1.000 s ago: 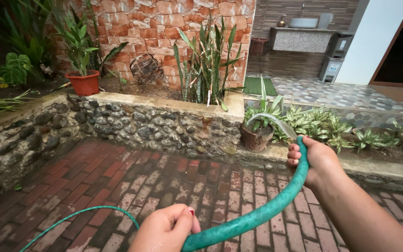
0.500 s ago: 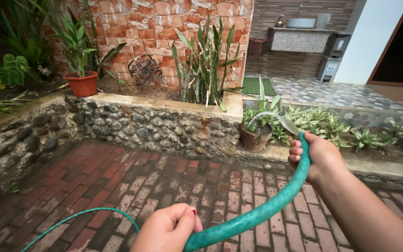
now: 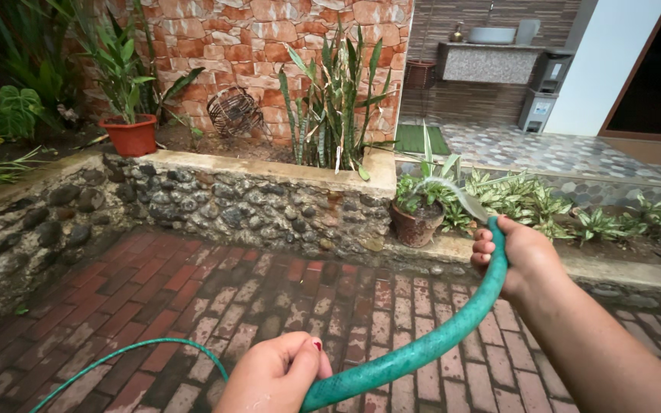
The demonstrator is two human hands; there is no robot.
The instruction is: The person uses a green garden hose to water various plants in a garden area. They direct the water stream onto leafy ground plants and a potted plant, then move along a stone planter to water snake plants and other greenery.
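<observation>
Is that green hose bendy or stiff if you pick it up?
Probably bendy: the green hose sags in a curve between the left hand and the right hand, and loops over the brick floor. It may be slippery, since water sprays from its end. Likely heavier while full.

Both arms are bare, with no sleeve, watch, bracelet or ring showing on either one. The left hand (image 3: 277, 375) shows only in part at the bottom edge, and its thumbnail is painted red. The right hand (image 3: 518, 256) leads back into a long bare forearm that runs off the lower right corner, and the nails that can be seen on it are short.
</observation>
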